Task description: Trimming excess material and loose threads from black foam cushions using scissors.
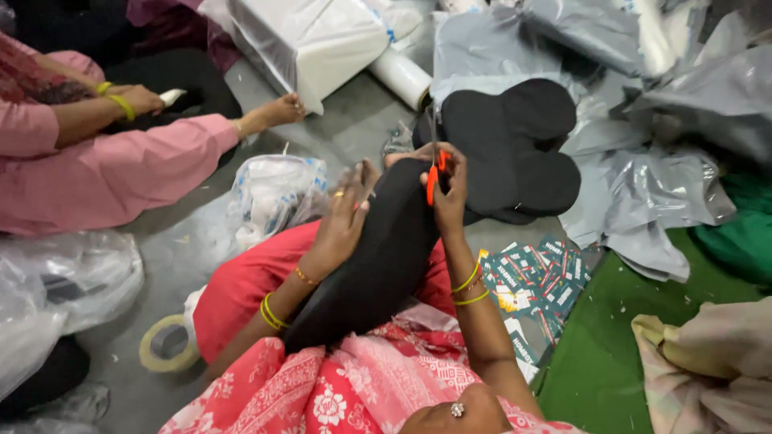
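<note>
The person sat on the floor with a black padded fabric piece [378, 265] lying along the lap, on the red clothing; the left hand [342, 217] pressed flat on its left side, fingers stretched and slightly apart, not gripping. The right hand [447, 186] was at the upper end of the piece, its fingers closed around small orange-handled scissors [433, 178]; I could not tell whether the blades were open, because they were blurred.

The blades seemed very near to the fabric edge and to the fingertips of the left hand; if the piece slid on the lap, I judged that the cut could go into the fabric itself, or touch a finger. The stack of black pads [515, 145] lay just behind on the grey plastic bags [643, 193], and the printed cards [535, 277] lay near the right forearm; an elbow could scatter them.
</note>
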